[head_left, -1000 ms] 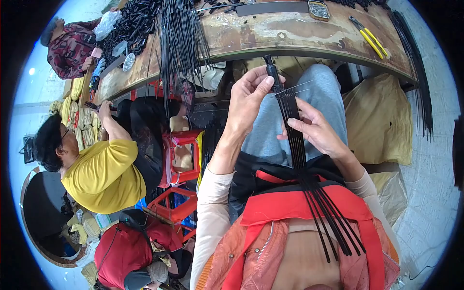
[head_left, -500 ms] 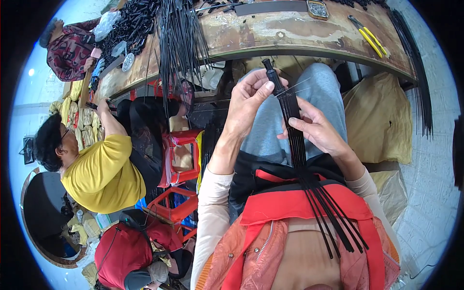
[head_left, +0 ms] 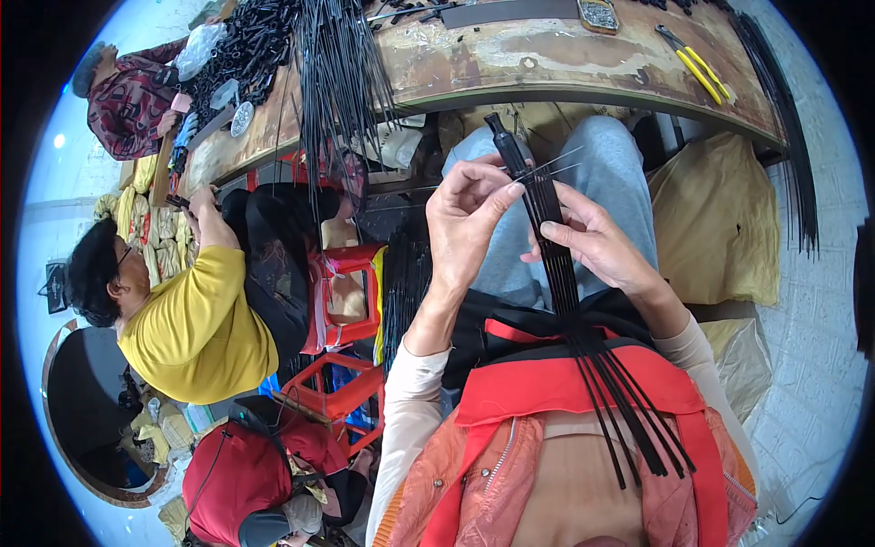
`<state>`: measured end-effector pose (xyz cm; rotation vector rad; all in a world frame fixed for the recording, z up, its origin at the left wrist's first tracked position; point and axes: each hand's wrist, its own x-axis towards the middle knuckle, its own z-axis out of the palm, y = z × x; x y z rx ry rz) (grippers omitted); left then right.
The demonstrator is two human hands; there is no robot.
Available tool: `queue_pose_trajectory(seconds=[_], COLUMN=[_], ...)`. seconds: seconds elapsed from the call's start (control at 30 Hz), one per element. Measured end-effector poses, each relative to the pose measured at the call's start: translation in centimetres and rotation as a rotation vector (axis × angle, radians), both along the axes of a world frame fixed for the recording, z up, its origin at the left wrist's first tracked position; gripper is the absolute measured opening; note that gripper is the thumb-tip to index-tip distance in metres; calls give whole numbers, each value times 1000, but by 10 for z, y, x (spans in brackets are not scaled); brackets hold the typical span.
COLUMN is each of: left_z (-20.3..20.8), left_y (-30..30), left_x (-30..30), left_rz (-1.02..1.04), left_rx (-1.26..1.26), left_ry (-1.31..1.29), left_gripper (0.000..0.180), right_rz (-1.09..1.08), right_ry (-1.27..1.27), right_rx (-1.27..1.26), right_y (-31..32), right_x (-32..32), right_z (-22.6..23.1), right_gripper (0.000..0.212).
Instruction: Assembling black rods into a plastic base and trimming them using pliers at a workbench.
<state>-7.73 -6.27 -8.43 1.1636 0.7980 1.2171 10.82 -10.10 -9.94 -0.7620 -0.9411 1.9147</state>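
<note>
A bundle of thin black umbrella ribs (head_left: 558, 264) slants up from my lap, its loose ends fanned over the red apron. At its upper end the ribs meet a black tubular fitting (head_left: 507, 150) with a narrow tip. Fine metal wire (head_left: 563, 166) crosses the ribs just below that fitting, with free ends sticking out to the right. My left hand (head_left: 469, 214) is closed in a pinch at the left side of this joint, on the wire. Lower down, my right hand (head_left: 588, 239) grips the ribs between thumb and fingers.
A worn wooden bench (head_left: 547, 68) bears yellow-handled pliers (head_left: 694, 66), a tin of small metal parts (head_left: 599, 15) and a hanging heap of black rods (head_left: 335, 82). A co-worker in yellow (head_left: 196, 324) sits to the left, near red stools (head_left: 342, 397). Sacking (head_left: 720, 228) lies at the right.
My left hand has moved down slightly from the fitting to the wire joint, and more of the fitting shows. The right hand keeps its grip, almost unmoved.
</note>
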Motion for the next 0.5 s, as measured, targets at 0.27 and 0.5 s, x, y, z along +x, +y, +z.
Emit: queue_pose_trajectory(seconds=[0.27,0.5], left_z=[-9,-1], left_y=[7,5], left_x=[-4,-1], left_rz=[-65,-97], left_rx=[-74,-168], left_ry=[-187,-285], left_gripper=[11,35], right_rz=[23,4], right_ry=[45,20], right_rx=[-6,7], right_y=[1,1], right_x=[0,-1], right_z=[-1,-2], right_gripper=[50,50])
